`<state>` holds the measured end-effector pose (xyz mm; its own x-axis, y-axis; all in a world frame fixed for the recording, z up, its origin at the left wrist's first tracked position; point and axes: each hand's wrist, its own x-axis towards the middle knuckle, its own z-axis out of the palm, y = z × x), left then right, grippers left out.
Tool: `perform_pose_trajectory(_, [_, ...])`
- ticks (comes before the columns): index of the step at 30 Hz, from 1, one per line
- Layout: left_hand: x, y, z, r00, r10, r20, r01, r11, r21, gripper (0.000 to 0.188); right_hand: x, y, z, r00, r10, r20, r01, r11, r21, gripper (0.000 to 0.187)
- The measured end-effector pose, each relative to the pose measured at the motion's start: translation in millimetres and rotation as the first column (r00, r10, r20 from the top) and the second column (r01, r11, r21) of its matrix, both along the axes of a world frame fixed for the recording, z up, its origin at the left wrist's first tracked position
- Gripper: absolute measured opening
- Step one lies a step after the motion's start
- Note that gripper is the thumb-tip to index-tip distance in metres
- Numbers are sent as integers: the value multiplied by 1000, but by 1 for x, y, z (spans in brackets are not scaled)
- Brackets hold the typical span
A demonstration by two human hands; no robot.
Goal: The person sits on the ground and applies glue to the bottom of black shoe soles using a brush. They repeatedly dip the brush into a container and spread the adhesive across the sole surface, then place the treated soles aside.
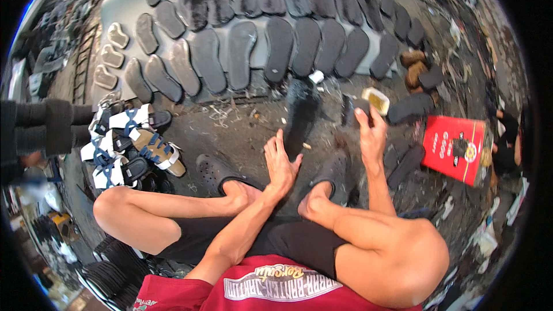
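Nearest up are the dark clogs [333,174] on the feet, then the left hand [281,167], thumb and fingers apart at the near end of a fuzzy black sole [300,106] on the ground; right hand [373,135] is just beside a pale tub [376,101] of yellow stuff, can't tell if it's gripping anything, and rows of dark soles [277,46] lie farthest out

Wears a dark red short-sleeved T-shirt [276,304] with a large curved print [280,284] of white block lettering and a yellow script word, plus smaller lettering on the left sleeve [170,294]. Adds black shorts [308,243] and dark grey clogs [212,173] pierced with round holes. Leaves left hand [281,167] and right hand [372,135] bare.
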<state>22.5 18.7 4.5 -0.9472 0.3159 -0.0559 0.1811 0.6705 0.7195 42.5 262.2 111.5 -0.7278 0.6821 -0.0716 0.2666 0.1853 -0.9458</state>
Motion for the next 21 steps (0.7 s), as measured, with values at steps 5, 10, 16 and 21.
perform_pose_trajectory(5, [-10,-1,2,991,23,129,-29,998,47,100,6,-2,-5,993,-33,109,22,994,104,45])
perform_pose_trajectory(10, [-20,0,28,944,106,312,-117,993,18,80,1,-8,-18,991,-126,-33,123,989,-82,45])
perform_pose_trajectory(16, [-98,-53,110,146,-346,927,-807,500,314,30,6,20,-10,963,-235,-131,207,959,-194,41])
perform_pose_trajectory(21, [-198,-72,198,475,-204,856,-814,267,515,19,9,29,-13,962,-253,-106,219,941,-256,48])
